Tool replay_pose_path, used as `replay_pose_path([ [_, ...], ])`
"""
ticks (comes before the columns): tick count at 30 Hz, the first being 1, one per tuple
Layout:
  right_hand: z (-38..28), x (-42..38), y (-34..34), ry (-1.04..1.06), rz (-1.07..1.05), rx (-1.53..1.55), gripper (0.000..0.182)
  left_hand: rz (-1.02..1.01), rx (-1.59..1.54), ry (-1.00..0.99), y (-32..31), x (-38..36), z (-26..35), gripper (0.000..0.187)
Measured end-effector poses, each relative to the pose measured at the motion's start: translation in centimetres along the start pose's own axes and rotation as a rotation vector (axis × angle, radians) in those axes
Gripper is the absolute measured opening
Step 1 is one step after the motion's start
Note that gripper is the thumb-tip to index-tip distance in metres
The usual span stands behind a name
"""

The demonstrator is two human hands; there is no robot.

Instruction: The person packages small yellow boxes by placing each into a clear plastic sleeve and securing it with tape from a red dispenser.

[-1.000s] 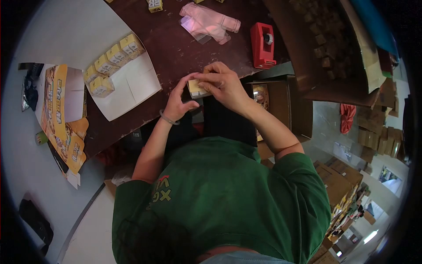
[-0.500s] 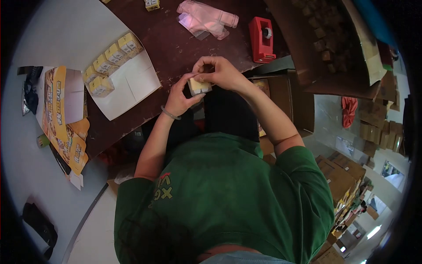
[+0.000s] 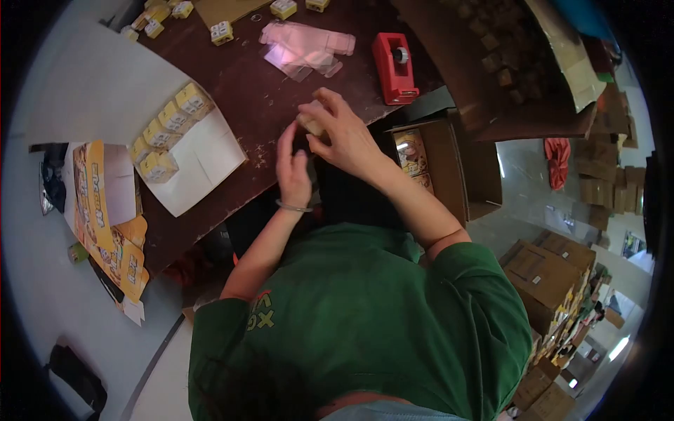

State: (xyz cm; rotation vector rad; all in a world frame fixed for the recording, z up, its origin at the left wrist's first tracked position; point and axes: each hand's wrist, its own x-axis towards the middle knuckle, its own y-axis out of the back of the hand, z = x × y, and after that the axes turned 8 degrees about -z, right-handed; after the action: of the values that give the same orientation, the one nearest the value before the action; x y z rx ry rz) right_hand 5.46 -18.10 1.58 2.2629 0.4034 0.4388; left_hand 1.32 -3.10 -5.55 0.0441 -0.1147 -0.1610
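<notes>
My right hand grips a small pale box between thumb and fingers, over the front edge of the table. The fingers cover much of it. Just to its left, my left hand is open, its fingers stretched upward and the fingertips right at the box's side. Several small yellow-and-white boxes stand in a row in a white open carton to the left. Ahead of my hands lie flat, clear pinkish plastic pieces.
A red tape dispenser stands at the table's right. Beyond it is a large cardboard box with many small boxes inside. Another open carton sits below the table edge. More small boxes are at the back; a printed yellow display box is far left.
My left hand has let go of the small box and its fingers have straightened. My right hand now holds the box. The view has shifted, showing more of the table's far side.
</notes>
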Motion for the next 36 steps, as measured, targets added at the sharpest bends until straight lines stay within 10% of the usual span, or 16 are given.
replay_pose_path([
  [2, 1.5, 0.5, 1.9, 0.145, -0.211, 0.123, 0.060, 0.101, -0.171, 0.014, 0.5, 3.0, 0.9, 0.052],
  [6, 3.7, 0.1, 4.1, 0.246, -0.058, -0.032, 0.074, -0.409, -0.136, 0.097, 1.8, 8.2, 2.3, 0.061],
  [10, 8.8, -3.0, 7.8, -0.342, 0.546, -0.384, 0.090, -0.515, 0.038, 0.145, 2.5, 9.7, 2.1, 0.058],
  [16, 11.9, -2.4, 6.3, -0.352, 0.300, 0.251, 0.091, -0.519, 0.147, 0.075, 1.2, 9.8, 2.0, 0.041],
  [24, 13.5, -2.2, 6.8, -0.395, 0.292, 0.486, 0.027, -0.620, -0.061, -0.114, -4.1, 12.8, 0.4, 0.041],
  [33, 11.6, -3.4, 7.4, -0.278, 0.365, 0.347, 0.017, -0.681, 0.057, -0.082, -4.5, 13.5, 0.8, 0.041],
  [36, 10.9, -5.3, 8.4, -0.567, 0.152, 0.911, 0.019, -0.660, 0.026, -0.079, -4.7, 13.4, 0.6, 0.040],
])
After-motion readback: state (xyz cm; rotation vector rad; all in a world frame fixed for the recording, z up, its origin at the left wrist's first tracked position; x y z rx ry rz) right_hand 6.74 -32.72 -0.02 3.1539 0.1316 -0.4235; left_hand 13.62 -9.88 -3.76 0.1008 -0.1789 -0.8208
